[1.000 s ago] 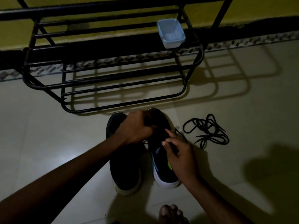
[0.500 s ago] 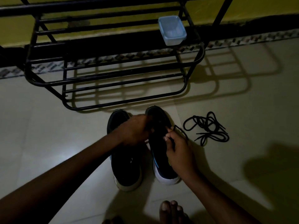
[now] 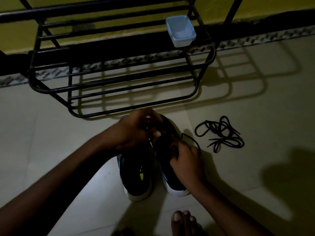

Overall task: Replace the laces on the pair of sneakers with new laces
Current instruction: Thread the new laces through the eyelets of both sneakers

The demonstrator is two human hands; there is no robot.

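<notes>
2 hands on 1 sneaker
right hand pinches a black lace; left hand curled, its grasp unclear; spare laces nearby.

One view on record: a wide-angle camera worn on the head, facing forward and tilted steeply down at the floor. A bare foot at the bottom edge lies almost beneath the lens. Both forearms enter from the lower edge. The left hand and right hand meet near frame centre over the sneakers, close to the camera. The rack and wall fill the top, farther off. Scene dimly lit; left hand blurred.
</notes>
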